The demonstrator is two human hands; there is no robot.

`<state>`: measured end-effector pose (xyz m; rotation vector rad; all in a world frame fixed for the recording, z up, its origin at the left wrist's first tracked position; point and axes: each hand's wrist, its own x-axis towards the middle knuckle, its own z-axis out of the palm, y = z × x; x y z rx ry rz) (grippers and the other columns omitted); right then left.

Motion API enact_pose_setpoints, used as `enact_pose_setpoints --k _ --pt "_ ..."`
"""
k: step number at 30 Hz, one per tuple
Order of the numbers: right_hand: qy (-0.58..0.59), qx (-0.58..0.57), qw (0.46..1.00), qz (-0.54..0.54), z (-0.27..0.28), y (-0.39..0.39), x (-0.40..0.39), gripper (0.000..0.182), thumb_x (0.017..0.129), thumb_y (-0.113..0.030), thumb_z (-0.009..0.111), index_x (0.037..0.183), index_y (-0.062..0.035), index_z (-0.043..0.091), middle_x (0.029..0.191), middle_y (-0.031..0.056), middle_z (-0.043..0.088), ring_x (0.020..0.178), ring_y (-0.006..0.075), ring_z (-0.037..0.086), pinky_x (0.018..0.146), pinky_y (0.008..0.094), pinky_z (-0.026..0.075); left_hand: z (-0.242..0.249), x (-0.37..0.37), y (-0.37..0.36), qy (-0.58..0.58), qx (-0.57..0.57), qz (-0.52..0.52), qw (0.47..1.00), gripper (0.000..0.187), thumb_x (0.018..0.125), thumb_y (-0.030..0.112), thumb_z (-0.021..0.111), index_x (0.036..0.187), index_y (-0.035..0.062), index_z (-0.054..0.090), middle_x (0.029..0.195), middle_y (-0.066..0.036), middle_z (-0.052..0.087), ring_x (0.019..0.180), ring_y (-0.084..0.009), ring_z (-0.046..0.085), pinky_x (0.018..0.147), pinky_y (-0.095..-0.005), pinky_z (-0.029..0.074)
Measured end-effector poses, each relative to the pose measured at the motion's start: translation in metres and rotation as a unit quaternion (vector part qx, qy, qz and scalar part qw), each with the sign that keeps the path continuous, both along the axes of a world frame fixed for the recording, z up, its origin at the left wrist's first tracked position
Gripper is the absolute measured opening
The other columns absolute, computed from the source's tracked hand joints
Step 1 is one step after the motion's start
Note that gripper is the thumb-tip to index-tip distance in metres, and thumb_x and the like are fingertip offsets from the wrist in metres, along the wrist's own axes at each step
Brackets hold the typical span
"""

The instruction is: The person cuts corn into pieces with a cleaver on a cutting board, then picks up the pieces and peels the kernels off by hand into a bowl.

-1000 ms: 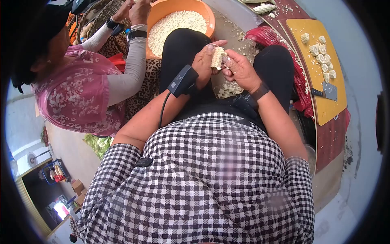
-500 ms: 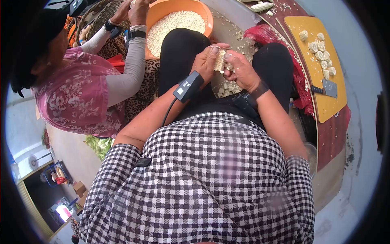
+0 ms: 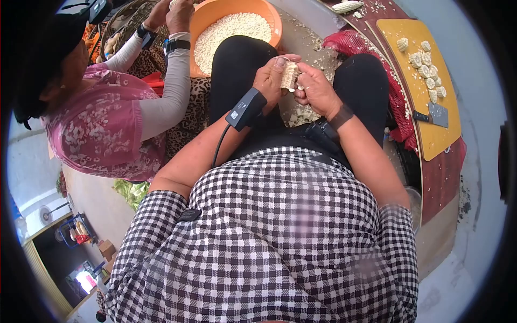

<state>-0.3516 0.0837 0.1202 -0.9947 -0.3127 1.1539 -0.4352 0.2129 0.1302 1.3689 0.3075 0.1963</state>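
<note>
My left hand [image 3: 270,78] is wrapped round a short piece of corn cob [image 3: 289,75] with pale kernels, held up between my knees. My right hand [image 3: 319,90] is curled closed against the cob's right edge, thumb and bent fingers pressing there. A few pale kernels show by its fingertips, though the fingers partly hide them. Below both hands, between my legs, lies a heap of pale corn pieces [image 3: 303,116], mostly covered by my wrists.
An orange basin [image 3: 276,24] of loose kernels stands ahead, left. On the right, a yellow cutting board [image 3: 436,137] bears cut cob pieces [image 3: 425,71] and a cleaver [image 3: 438,114]. A red mesh bag [image 3: 353,42] lies beside my right knee. A co-worker [image 3: 102,118] sits close on my left.
My right hand has turned and closed more tightly beside the cob, its fingers now more curled. My left hand has shifted slightly left with the cob piece.
</note>
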Motion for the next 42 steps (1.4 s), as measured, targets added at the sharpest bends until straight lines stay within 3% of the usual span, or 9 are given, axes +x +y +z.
enact_pose_setpoints --k 5,11,14,15,21,30,34,41,42 --pt "0.086 0.053 0.995 0.020 0.009 -0.002 0.003 0.024 0.096 -0.018 0.044 0.115 -0.0053 0.052 0.076 0.0002 0.050 0.056 0.0043 0.044 0.041 0.0167 0.032 0.000 0.000 0.002 -0.008 0.000 -0.003 1.000 0.042 0.103 0.032 0.033 0.119 0.0000 0.055 0.104 -0.009 0.061 0.090 -0.0119 0.059 0.080 -0.0262 0.049" --pt "-0.049 -0.073 0.996 -0.006 0.009 0.000 -0.002 0.030 0.097 -0.034 0.051 0.106 -0.0053 0.053 0.074 0.0000 0.050 0.052 0.0034 0.043 0.040 0.0169 0.030 -0.004 -0.001 -0.005 -0.039 0.025 -0.029 0.998 0.039 0.102 0.029 0.036 0.118 -0.0009 0.056 0.105 -0.010 0.062 0.095 -0.0138 0.060 0.084 -0.0286 0.049" --pt "-0.002 -0.045 0.999 -0.008 0.010 -0.002 -0.003 0.019 0.098 -0.026 0.046 0.102 -0.0081 0.053 0.073 -0.0013 0.048 0.051 0.0035 0.041 0.040 0.0177 0.028 -0.010 0.000 0.001 -0.067 0.086 -0.011 0.994 0.038 0.103 0.027 0.036 0.117 -0.0004 0.057 0.104 -0.009 0.063 0.096 -0.0137 0.059 0.086 -0.0292 0.049" --pt "0.017 -0.044 0.999 -0.012 0.014 0.000 -0.004 0.020 0.099 -0.026 0.045 0.103 -0.0083 0.053 0.072 -0.0013 0.047 0.051 0.0033 0.040 0.040 0.0178 0.027 -0.013 -0.001 0.000 -0.068 0.007 -0.014 0.998 0.039 0.103 0.028 0.035 0.117 -0.0001 0.057 0.103 -0.008 0.063 0.094 -0.0127 0.059 0.085 -0.0281 0.049" --pt "0.014 -0.025 1.000 0.000 0.009 0.001 -0.004 0.022 0.099 -0.027 0.046 0.108 -0.0067 0.050 0.074 0.0006 0.047 0.052 0.0039 0.038 0.042 0.0173 0.027 -0.011 -0.003 0.007 -0.045 -0.116 -0.033 0.992 0.043 0.102 0.034 0.034 0.122 -0.0002 0.052 0.090 -0.007 0.061 0.077 -0.0110 0.060 0.073 -0.0267 0.051" --pt "0.092 -0.012 0.996 -0.008 0.025 -0.007 -0.002 0.015 0.095 -0.017 0.052 0.101 -0.0035 0.051 0.077 0.0009 0.047 0.054 0.0038 0.039 0.043 0.0160 0.029 0.006 -0.004 0.008 -0.024 -0.159 -0.047 0.986 0.045 0.103 0.034 0.029 0.123 0.0002 0.051 0.078 -0.004 0.059 0.059 -0.0051 0.051 0.050 -0.0172 0.037" --pt "0.115 -0.031 0.993 0.002 0.028 -0.009 0.007 0.012 0.093 -0.014 0.053 0.093 -0.0024 0.053 0.076 0.0007 0.047 0.054 0.0033 0.039 0.044 0.0151 0.029 0.009 -0.004 0.020 -0.018 -0.276 -0.031 0.960 0.042 0.103 0.032 0.030 0.118 -0.0004 0.052 0.074 -0.002 0.053 0.051 -0.0047 0.040 0.046 -0.0192 0.034" --pt "0.021 -0.045 0.999 -0.008 0.093 -0.018 0.042 0.010 0.090 -0.009 0.050 0.096 -0.0021 0.054 0.078 0.0012 0.050 0.056 0.0039 0.040 0.044 0.0151 0.029 0.018 -0.005 -0.004 -0.053 -0.307 -0.065 0.948 0.037 0.102 0.028 0.032 0.115 0.0006 0.053 0.078 -0.002 0.056 0.055 -0.0050 0.047 0.047 -0.0183 0.038" --pt "0.019 -0.042 0.999 -0.008 0.095 -0.009 0.053 0.011 0.089 -0.009 0.049 0.097 -0.0023 0.054 0.079 0.0015 0.051 0.057 0.0042 0.041 0.044 0.0154 0.029 0.019 -0.006 0.000 -0.051 -0.307 -0.090 0.946 0.035 0.102 0.027 0.034 0.114 0.0008 0.054 0.084 -0.004 0.060 0.063 -0.0071 0.054 0.054 -0.0199 0.045"
